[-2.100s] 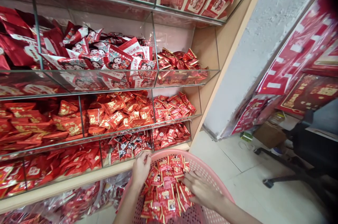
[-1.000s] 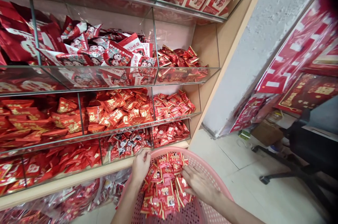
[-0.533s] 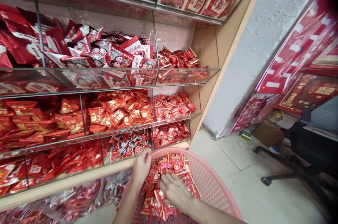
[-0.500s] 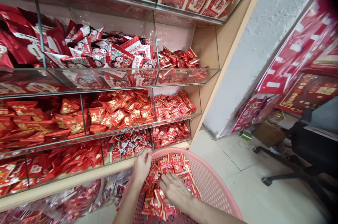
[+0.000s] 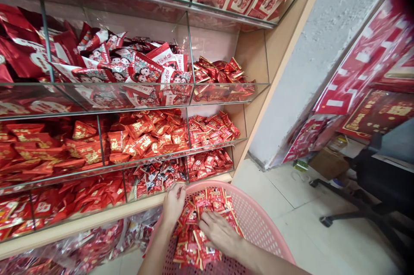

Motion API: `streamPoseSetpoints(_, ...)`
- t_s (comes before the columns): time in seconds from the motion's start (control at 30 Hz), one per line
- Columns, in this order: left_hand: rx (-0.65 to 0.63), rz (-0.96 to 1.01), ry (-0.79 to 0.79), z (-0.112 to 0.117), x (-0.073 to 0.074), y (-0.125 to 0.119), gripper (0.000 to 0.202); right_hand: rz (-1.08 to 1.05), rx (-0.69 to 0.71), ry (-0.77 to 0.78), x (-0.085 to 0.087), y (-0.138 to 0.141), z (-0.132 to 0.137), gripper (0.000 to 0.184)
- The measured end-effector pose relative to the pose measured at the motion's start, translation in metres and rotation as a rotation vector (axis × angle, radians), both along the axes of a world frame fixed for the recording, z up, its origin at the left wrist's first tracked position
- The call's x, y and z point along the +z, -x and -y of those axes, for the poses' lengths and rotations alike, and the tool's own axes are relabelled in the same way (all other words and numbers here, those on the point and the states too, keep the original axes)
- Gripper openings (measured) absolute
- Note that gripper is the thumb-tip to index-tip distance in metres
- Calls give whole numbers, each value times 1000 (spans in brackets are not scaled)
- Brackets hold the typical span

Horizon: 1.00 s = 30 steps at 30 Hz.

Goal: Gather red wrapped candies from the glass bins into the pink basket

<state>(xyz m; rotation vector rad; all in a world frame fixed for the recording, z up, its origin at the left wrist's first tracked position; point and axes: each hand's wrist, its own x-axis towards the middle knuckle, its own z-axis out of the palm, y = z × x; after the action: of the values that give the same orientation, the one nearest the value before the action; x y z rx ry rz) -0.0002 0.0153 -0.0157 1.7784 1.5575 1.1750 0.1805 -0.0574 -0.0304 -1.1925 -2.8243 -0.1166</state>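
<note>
A round pink plastic basket (image 5: 271, 227) with a perforated wall holds a heap of small red-and-gold candy packets (image 5: 187, 247). At its far left rim my left hand (image 5: 174, 200) is closed, fingers curled over the edge; the rim under the fingers is mostly hidden. My right hand (image 5: 216, 231) reaches into the basket from the right. Its fingers are bent down and closed on packets in the middle of the heap, and the fingertips are partly hidden among them.
A wooden shelf unit (image 5: 255, 124) with glass dividers stands ahead, its compartments full of red packets (image 5: 142, 130). Clear bags of packets (image 5: 106, 240) lie beneath it. To the right are a tiled floor (image 5: 278, 197), a wheeled black chair (image 5: 371, 180) and a small cardboard box (image 5: 326, 163).
My right hand has shifted slightly right and toward me, its fingers drawn in closer, and packets beneath it have moved. My left hand stays at the rim.
</note>
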Motion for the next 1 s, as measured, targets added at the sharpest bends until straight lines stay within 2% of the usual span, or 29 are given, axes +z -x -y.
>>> streamPoseSetpoints(0.3,7,-14,0,0,0,0,24,16,113,86,6,-19,-2,38)
streamPoseSetpoints(0.43,14,-37,-6,0,1,0,25,18,136,54,1,-25,-4,26)
streamPoseSetpoints(0.6,18,-17,-7,0,1,-1,24,17,118,10,-6,-20,-9,23)
streamPoseSetpoints(0.7,18,-5,-5,0,0,0,24,12,101,47,1,-18,-9,26)
streamPoseSetpoints(0.77,17,-8,-3,-1,-1,0,24,-19,105,106,10,-20,-8,35)
streamPoseSetpoints(0.87,18,-24,1,-2,-4,0,24,-99,28,184,23,-27,-8,47)
streamPoseSetpoints(1.0,13,-13,8,-3,-5,0,24,-162,-147,145,27,-39,-16,38)
